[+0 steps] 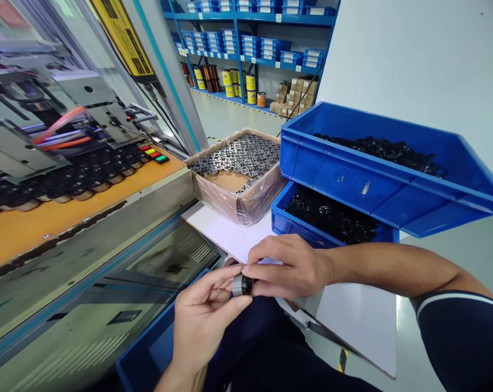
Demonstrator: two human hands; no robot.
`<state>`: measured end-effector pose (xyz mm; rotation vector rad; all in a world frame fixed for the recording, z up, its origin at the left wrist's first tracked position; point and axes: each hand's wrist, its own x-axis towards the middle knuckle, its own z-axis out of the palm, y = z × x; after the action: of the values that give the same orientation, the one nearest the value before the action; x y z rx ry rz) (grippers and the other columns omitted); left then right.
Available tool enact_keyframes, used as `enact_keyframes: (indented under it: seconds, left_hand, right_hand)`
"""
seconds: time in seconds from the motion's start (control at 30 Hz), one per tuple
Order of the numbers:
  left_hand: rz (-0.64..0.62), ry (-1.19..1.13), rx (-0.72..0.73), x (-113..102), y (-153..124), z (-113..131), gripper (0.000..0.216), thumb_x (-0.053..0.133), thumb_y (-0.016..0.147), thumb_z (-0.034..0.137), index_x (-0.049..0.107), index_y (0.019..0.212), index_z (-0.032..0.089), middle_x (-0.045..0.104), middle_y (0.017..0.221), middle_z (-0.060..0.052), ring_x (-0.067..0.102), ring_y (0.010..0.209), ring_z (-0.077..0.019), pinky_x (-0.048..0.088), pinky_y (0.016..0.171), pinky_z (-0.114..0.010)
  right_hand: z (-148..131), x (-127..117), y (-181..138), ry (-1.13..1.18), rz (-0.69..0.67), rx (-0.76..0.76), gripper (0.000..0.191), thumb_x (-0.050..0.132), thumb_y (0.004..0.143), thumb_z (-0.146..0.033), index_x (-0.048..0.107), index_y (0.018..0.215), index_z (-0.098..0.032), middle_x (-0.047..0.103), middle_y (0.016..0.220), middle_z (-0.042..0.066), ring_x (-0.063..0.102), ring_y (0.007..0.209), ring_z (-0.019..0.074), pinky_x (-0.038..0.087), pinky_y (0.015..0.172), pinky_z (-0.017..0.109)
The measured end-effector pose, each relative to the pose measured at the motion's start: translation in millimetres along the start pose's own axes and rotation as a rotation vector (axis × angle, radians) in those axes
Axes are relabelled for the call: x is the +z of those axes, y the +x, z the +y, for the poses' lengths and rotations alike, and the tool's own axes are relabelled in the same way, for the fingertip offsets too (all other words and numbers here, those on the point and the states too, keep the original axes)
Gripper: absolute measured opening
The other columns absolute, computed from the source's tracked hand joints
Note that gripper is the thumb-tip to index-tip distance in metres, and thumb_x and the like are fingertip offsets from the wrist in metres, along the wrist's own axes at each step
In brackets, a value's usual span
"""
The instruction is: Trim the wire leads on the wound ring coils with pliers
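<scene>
In the lower middle, my left hand (205,310) pinches a small silver stator core (239,285) between thumb and fingers. A black plastic end piece (248,284) sits at the core's right side, facing my right hand. My right hand (289,267) is closed, with its thumb and fingertips pressed to that black piece and the core's edge. The fingers partly cover where the two parts meet, so I cannot tell how closely they fit. Both hands are held above my lap, in front of the white table (254,239).
An open carton (246,209) lined with plastic holds rows of metal cores. Right of it, a blue bin (340,163) of black plastic parts is stacked over another blue bin (281,220). At left, a machine (30,147) stands over a row of cores on an orange bench (79,215).
</scene>
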<state>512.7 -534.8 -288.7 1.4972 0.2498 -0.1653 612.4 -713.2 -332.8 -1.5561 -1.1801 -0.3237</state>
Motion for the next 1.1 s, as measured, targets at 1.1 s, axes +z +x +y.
enact_keyframes:
  seconds: [1.1]
  left_hand:
    - [0.036, -0.066, -0.024, 2.8, 1.3, 0.3, 0.047, 0.076, 0.075, 0.004, 0.074, 0.112, 0.033, 0.074, 0.097, -0.001, 0.072, 0.079, -0.0126, 0.056, 0.074, -0.014]
  right_hand:
    - [-0.3, 0.4, 2.0, 0.087, 0.002, -0.015, 0.025, 0.068, 0.087, -0.015, 0.060, 0.106, -0.001, 0.063, 0.100, 0.015, 0.061, 0.093, 0.0175, 0.057, 0.081, 0.031]
